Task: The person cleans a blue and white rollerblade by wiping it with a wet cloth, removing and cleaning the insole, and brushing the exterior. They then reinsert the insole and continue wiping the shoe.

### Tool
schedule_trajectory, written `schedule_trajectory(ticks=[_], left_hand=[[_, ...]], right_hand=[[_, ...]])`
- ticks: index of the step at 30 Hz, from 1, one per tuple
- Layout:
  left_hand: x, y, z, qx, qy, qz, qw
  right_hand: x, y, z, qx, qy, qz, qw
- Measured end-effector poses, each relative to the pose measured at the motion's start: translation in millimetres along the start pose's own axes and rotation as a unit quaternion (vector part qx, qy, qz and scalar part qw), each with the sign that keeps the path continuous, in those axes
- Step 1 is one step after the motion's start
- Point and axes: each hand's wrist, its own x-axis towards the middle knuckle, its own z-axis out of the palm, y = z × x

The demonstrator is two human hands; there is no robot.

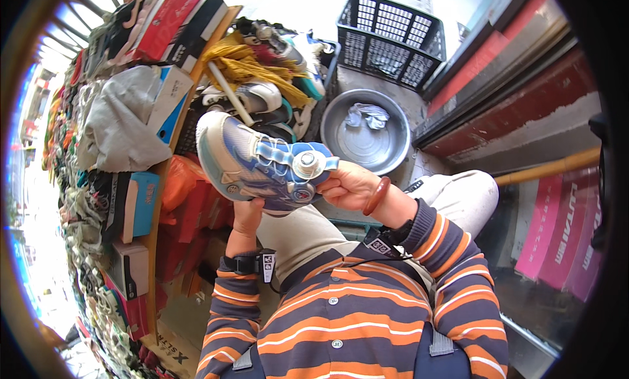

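Note:
A blue and cream sneaker [231, 155] with thin white laces and a dial on its tongue [308, 164] is held up above my lap, its toe pointing to the upper left. My left hand [249, 216] grips the shoe's near side from below; most of those fingers are hidden behind it. At the collar end, my right hand [350, 185] pinches the shoe near the tongue's pull loop, with the fingers curled in. A reddish-brown bangle [377, 196] circles my right wrist. Past the shoe stands a grey metal basin [400, 143] with a wet-looking pale cloth [367, 116] in it.
A black plastic crate [388, 47] stands beyond the basin. Left of it, several shoes [260, 95] lie heaped under a yellow cloth [245, 59]. A wooden shelf edge [164, 192] with shoe boxes [167, 23] and a grey cloth [120, 118] runs along my left. Pink boxes [560, 231] are at right.

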Motion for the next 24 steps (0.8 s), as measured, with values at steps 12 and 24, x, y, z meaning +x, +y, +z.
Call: schedule_trajectory(ticks=[12, 24], left_hand=[[2, -15, 4, 0.076, -0.016, -0.032, 0.996], [18, 1, 47, 0.057, -0.067, -0.067, 0.994]], right_hand=[[5, 8, -31, -0.004, 0.020, -0.002, 1.000], [2, 1, -61, 0.061, -0.009, -0.015, 0.998]])
